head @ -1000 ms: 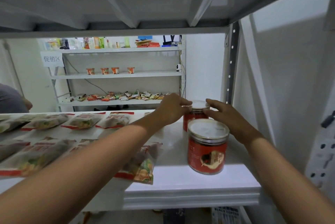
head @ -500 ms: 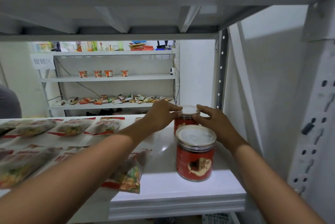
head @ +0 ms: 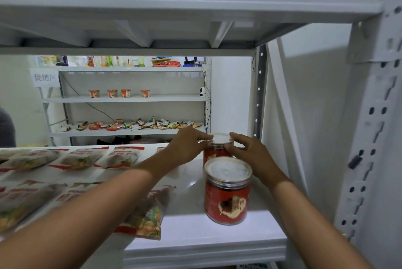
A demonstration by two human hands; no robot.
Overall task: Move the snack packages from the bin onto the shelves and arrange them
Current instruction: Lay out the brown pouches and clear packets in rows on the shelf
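Left hand (head: 187,149) and right hand (head: 253,157) pinch the rear jar (head: 217,151) by its lid rim at nine and three o'clock, behind the front jar (head: 227,192) on the shelf (head: 206,236); rigid, smooth-walled, probably safest gripped round its body.

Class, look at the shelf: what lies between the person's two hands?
The rear red can: left hand and right hand hold its lid, seen in the head view.

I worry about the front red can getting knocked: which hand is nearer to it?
Right. The right hand is just behind the front can, its fingers on the rear can; the left hand holds that can farther back-left.
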